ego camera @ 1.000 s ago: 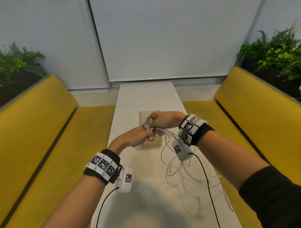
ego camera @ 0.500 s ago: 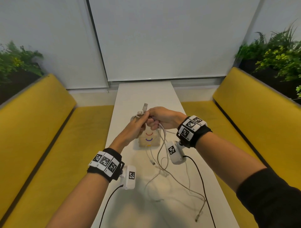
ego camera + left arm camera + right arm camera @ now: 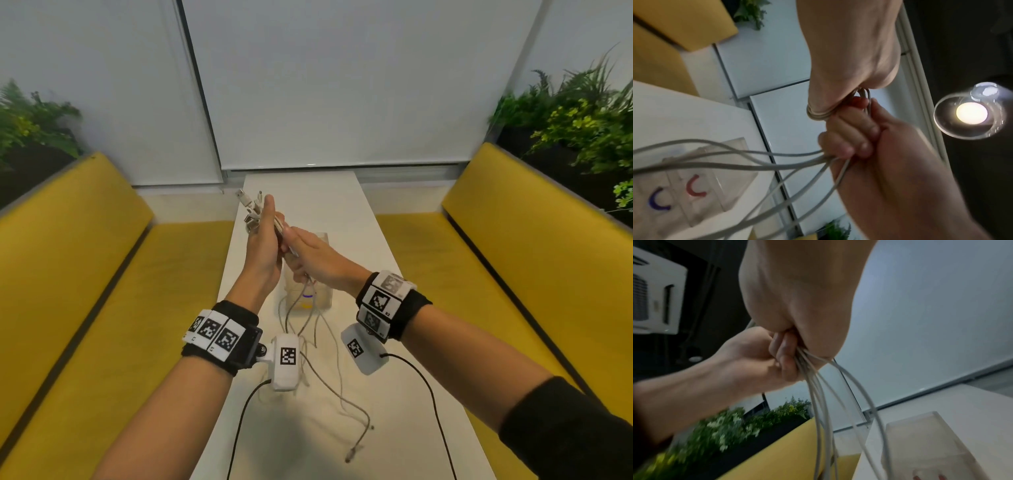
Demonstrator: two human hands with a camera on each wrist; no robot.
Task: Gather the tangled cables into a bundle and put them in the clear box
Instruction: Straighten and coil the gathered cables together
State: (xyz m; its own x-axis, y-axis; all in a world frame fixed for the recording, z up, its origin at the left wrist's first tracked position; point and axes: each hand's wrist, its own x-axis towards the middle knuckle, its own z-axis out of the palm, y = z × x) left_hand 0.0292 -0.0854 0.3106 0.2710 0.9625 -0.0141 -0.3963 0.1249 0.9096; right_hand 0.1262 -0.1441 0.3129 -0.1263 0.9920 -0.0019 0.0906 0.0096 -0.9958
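Nearest the wearer, the loose tails of the cables trail down onto the white bench, one plug end lying close to the near edge; they hang slack because only their upper lengths have been collected so far. Above them, both hands are raised over the middle of the bench. The right hand has its fingers curled round the strands just below the other hand; its grip is closed on the cables, and from it the strands fan out downward, as the right wrist view shows. That low hold seems meant to feed length upward while keeping the strands together. The left hand sits a little higher and further out, its grip also closed on the cables: the left wrist view shows several turns looped tightly round one finger, so this hand appears to serve as the spool on which the bundle is being wound. The plug ends stick up and out above the left hand, kept clear of the coil, probably so they do not snag the winding. Just beyond and below the hands stands the clear box, open-topped, with coloured marks on it; some strands hang in front of it, and whether any cable rests inside cannot be told. I judge the gathering is partly done and the placing not yet begun. Yellow seats flank the bench, with a pale blind at the far end.
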